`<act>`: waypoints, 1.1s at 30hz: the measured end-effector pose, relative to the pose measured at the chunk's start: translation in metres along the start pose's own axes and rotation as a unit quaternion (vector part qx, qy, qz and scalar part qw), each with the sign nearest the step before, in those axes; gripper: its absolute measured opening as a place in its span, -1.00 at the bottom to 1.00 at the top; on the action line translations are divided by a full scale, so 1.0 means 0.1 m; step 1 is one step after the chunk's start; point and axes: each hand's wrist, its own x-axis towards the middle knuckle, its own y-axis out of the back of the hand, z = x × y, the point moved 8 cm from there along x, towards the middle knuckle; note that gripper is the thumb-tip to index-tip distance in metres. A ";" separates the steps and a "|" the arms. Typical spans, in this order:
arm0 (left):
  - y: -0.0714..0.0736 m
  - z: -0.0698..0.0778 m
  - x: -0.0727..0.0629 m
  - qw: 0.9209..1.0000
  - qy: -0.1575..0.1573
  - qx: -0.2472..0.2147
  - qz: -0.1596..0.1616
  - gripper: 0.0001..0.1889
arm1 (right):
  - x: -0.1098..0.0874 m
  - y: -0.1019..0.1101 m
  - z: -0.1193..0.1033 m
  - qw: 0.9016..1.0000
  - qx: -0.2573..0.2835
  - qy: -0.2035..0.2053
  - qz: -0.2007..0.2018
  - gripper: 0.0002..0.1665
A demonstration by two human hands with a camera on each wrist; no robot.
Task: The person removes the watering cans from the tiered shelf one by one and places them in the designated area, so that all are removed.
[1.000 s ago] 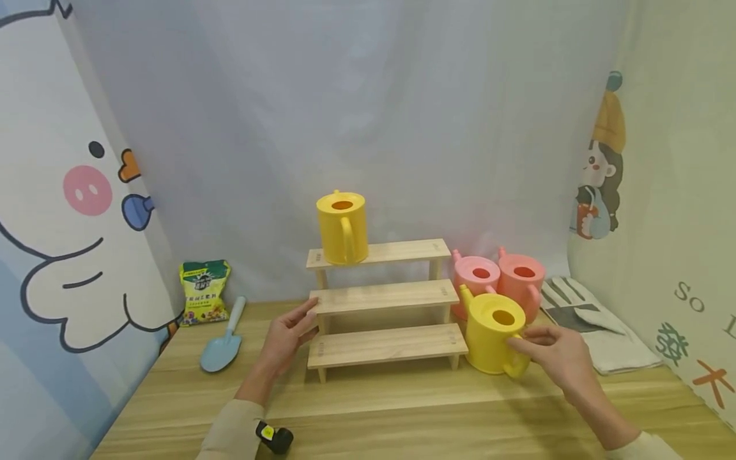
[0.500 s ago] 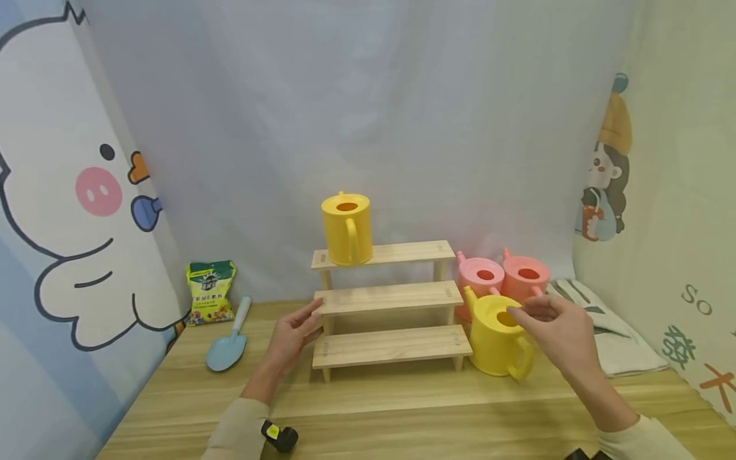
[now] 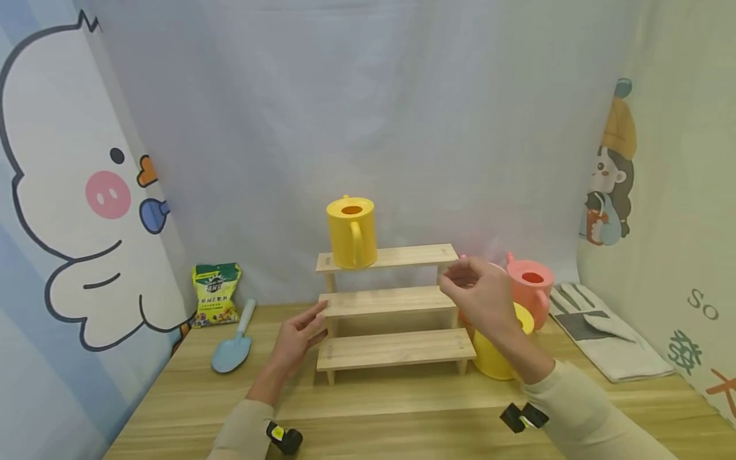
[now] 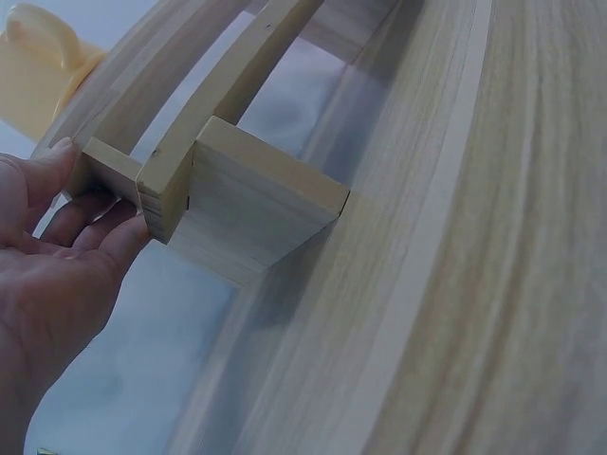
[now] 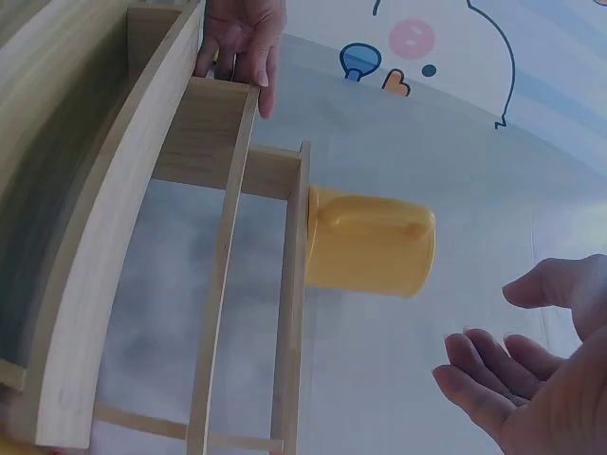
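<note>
In the head view, seeing one yellow can already standing toward the left on the top board of the shelf, with another yellow can and two pink cans seemingly left to deal with at the shelf's right. In the left wrist view, gripping the shelf's left end with the left hand. In the right wrist view, hovering near the shelf's top board with the right hand, carrying nothing, grasp moderately wide.

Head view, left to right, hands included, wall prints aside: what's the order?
Green-and-yellow bag → blue trowel → left hand → yellow watering can on the top shelf → right hand → coral watering can → white-and-grey glove
</note>
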 end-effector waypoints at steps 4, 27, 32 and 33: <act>0.00 0.00 0.00 1.000 -0.001 0.002 0.004 -0.50 | 0.14 -0.22 -0.15 0.999 0.026 0.016 -0.008 -0.85; 0.02 0.00 0.00 1.000 -0.003 0.003 0.018 -0.53 | 0.63 -1.33 -0.15 0.999 0.041 -0.014 -0.006 -0.56; 0.01 0.00 0.00 1.000 -0.005 0.009 0.009 -0.51 | 0.67 -1.45 -0.16 0.999 0.038 -0.014 -0.008 -0.47; 0.01 0.01 0.00 1.000 -0.005 0.008 0.010 -0.51 | 0.68 -1.46 -0.17 0.999 0.037 -0.013 -0.006 -0.46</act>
